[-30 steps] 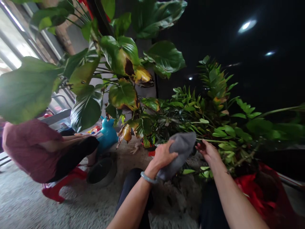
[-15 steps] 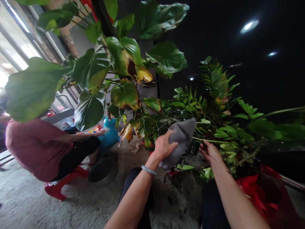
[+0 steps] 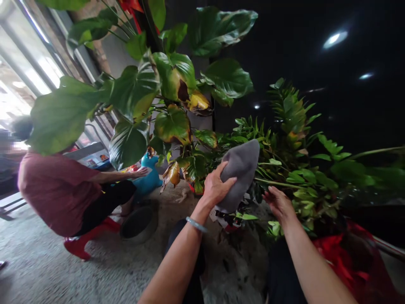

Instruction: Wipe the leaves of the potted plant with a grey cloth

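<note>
A grey cloth (image 3: 241,171) is gripped in my left hand (image 3: 217,185), thumb on the near side and the far fingers partly hidden behind it. The cloth hangs in front of the leafy green plant (image 3: 253,139) and covers part of it. My right hand (image 3: 280,202) is to the right of the cloth, fingers loosely bent and apart, with nothing visible in it. Just above that hand runs a long pale-green stem (image 3: 278,183), and I see no clear contact between them. Low green leaves (image 3: 275,228) lie close below the hand.
Large broad-leaved foliage (image 3: 171,124), partly yellow and brown, stands ahead. At left a person in a red shirt (image 3: 57,190) sits on a red stool (image 3: 79,245), touching a blue animal-shaped toy (image 3: 148,177). A dark basin (image 3: 137,226) is nearby. Red wrapping (image 3: 341,257) lies at lower right.
The cloth has turned and spread flatter in my left hand, its upper part now smoother. My right hand has barely moved. The whole view has shifted slightly, with the surroundings sliding rightward.
</note>
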`<state>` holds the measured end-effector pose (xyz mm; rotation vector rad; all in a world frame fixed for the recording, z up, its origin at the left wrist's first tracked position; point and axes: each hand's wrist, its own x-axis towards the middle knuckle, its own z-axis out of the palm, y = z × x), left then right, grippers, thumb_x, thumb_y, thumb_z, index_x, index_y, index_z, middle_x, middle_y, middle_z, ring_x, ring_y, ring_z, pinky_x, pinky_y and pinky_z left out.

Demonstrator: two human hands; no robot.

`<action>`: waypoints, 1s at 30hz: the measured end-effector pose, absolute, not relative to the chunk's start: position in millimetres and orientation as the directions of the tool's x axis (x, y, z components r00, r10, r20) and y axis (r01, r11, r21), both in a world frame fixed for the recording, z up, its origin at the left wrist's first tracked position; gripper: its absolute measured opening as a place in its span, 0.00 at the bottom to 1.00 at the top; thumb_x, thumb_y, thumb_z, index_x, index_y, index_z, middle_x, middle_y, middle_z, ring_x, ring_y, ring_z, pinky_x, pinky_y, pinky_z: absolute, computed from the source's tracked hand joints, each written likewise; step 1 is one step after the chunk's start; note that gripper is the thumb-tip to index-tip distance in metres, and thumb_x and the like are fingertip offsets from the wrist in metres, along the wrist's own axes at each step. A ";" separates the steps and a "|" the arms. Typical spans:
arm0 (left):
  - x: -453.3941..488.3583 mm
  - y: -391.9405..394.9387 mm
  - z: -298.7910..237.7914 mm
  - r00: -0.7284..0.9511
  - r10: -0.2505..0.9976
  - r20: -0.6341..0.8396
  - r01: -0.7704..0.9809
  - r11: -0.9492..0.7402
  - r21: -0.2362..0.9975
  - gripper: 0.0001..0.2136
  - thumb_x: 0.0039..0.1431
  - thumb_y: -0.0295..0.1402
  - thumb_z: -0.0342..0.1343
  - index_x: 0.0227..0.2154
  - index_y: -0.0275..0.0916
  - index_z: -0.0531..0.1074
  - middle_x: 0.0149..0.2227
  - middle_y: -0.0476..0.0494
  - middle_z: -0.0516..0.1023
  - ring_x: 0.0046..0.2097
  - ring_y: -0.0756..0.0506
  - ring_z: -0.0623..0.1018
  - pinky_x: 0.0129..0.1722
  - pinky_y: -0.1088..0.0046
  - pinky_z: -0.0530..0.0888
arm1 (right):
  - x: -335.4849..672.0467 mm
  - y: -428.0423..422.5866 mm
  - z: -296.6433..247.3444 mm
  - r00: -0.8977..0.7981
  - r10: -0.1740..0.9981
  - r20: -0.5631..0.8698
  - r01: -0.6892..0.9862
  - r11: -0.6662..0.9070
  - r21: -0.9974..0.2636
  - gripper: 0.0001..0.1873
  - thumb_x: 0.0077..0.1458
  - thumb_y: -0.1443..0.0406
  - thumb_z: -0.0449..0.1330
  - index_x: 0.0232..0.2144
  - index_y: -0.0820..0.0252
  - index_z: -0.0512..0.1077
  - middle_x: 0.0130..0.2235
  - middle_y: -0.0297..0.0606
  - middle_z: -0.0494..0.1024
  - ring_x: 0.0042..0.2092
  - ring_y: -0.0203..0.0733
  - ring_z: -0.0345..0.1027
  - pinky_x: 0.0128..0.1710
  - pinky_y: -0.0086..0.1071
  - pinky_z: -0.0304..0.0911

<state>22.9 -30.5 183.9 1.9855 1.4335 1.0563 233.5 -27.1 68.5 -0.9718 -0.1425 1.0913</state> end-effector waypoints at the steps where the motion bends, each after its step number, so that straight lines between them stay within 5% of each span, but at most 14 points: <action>1: 22.6 -30.3 173.8 0.182 0.953 0.244 0.630 -0.303 0.714 0.28 0.50 0.32 0.62 0.56 0.41 0.70 0.52 0.43 0.78 0.51 0.40 0.77 0.54 0.64 0.71 | 232.2 -28.0 69.5 0.490 0.802 -0.342 -0.684 0.110 -0.721 0.13 0.40 0.73 0.68 0.26 0.56 0.68 0.18 0.23 0.73 0.18 0.31 0.68 0.22 0.26 0.71; 4: 11.4 -46.6 138.9 0.308 0.951 -0.026 0.768 -0.233 0.597 0.27 0.47 0.32 0.64 0.54 0.41 0.73 0.52 0.41 0.79 0.53 0.37 0.77 0.55 0.61 0.70 | 230.2 -30.3 72.1 0.466 0.816 -0.341 -0.695 0.098 -0.713 0.12 0.41 0.72 0.67 0.27 0.56 0.69 0.18 0.24 0.73 0.19 0.33 0.69 0.22 0.27 0.71; 7: -7.6 -71.6 127.6 0.380 0.918 -0.115 0.761 -0.240 0.603 0.27 0.46 0.33 0.64 0.53 0.43 0.73 0.48 0.45 0.81 0.50 0.38 0.78 0.53 0.63 0.71 | 229.2 -33.8 74.4 0.432 0.834 -0.343 -0.707 0.077 -0.703 0.10 0.43 0.69 0.67 0.27 0.55 0.69 0.20 0.27 0.75 0.21 0.34 0.70 0.23 0.28 0.71; 10: -18.3 -79.1 151.7 0.304 0.952 0.036 0.652 -0.236 0.720 0.27 0.46 0.34 0.63 0.54 0.41 0.73 0.44 0.46 0.82 0.45 0.40 0.79 0.50 0.65 0.73 | 221.3 -40.4 75.9 0.389 0.849 -0.357 -0.718 0.036 -0.695 0.11 0.45 0.62 0.67 0.26 0.54 0.67 0.23 0.29 0.76 0.23 0.35 0.71 0.26 0.30 0.72; 15: -8.2 -44.6 196.9 0.009 0.901 0.435 0.421 -0.398 0.815 0.28 0.48 0.34 0.62 0.55 0.41 0.71 0.52 0.46 0.78 0.53 0.42 0.76 0.55 0.67 0.70 | 182.9 -46.6 76.7 0.266 0.877 -0.399 -0.706 -0.104 -0.700 0.14 0.46 0.54 0.65 0.25 0.53 0.65 0.24 0.31 0.75 0.27 0.40 0.74 0.27 0.34 0.70; 23: -37.7 -65.9 146.8 0.238 0.971 0.026 0.659 -0.181 0.730 0.26 0.44 0.32 0.63 0.51 0.37 0.75 0.49 0.40 0.80 0.50 0.36 0.78 0.53 0.60 0.71 | 137.6 -24.7 85.4 0.124 0.879 -0.460 -0.631 -0.288 -0.721 0.11 0.44 0.58 0.67 0.26 0.57 0.70 0.17 0.31 0.72 0.16 0.39 0.65 0.14 0.29 0.59; 30: -32.9 -44.5 189.9 -0.049 0.922 0.384 0.417 -0.331 0.847 0.27 0.48 0.35 0.63 0.54 0.37 0.72 0.52 0.42 0.79 0.51 0.41 0.77 0.54 0.65 0.71 | 130.5 -33.2 89.8 0.124 0.899 -0.419 -0.640 -0.250 -0.726 0.12 0.39 0.71 0.68 0.25 0.56 0.70 0.18 0.28 0.75 0.19 0.34 0.68 0.19 0.25 0.65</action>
